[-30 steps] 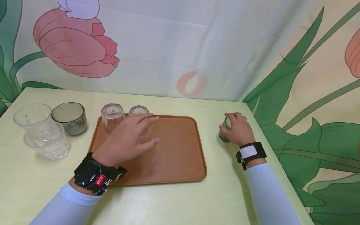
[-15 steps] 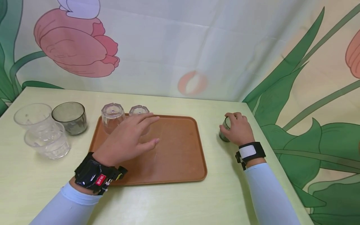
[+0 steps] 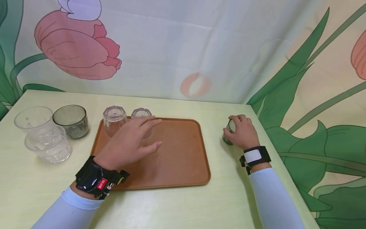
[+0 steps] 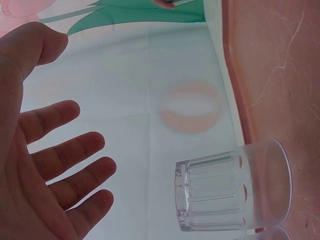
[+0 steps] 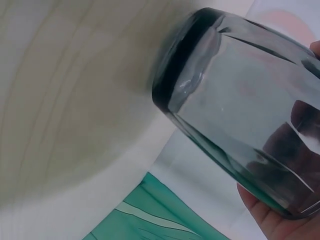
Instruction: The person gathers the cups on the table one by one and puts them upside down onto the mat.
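Nothing visibly moved since the earlier frame! Left hand [image 3: 127,141] hovers over the tray [image 3: 183,159], fingers apart, holding nothing; off the tray's right edge, the right hand [image 3: 243,132], far nearer, grips the grey glass [image 5: 240,110], long axis upright.

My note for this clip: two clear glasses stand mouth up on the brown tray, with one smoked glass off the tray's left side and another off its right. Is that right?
Not quite: the two clear glasses stand mouth down on the brown tray, bases on top, as the head view shows. The rest of your note holds.
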`<state>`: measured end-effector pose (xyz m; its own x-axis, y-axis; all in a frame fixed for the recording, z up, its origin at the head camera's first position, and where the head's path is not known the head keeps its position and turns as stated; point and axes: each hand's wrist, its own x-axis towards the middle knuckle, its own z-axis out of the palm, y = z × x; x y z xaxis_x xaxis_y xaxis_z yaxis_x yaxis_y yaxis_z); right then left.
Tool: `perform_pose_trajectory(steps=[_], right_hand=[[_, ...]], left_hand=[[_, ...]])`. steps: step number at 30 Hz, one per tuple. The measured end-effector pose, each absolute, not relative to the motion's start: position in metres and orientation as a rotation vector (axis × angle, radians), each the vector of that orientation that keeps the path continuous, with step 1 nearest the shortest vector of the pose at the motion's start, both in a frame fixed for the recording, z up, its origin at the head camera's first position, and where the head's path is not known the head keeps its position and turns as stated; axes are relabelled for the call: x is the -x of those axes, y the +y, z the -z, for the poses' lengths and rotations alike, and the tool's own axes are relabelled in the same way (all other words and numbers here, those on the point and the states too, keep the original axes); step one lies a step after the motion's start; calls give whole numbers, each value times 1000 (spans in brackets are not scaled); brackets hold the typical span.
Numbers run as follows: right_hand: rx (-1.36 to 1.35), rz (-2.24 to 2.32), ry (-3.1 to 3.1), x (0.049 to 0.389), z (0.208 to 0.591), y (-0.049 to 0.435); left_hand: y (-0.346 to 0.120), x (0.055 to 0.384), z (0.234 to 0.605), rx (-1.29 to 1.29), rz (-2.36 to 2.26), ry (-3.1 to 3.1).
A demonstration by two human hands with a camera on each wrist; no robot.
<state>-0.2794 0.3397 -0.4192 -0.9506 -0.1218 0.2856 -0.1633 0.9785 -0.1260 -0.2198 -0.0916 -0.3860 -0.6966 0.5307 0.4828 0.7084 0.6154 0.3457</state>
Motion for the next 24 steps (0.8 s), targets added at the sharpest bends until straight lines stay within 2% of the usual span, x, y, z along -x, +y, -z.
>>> perform_pose_trajectory(steps=[24], right_hand=[[-388, -210, -2644, 264, 397, 317]], left_hand=[[-92, 220, 387, 994, 761, -2520]])
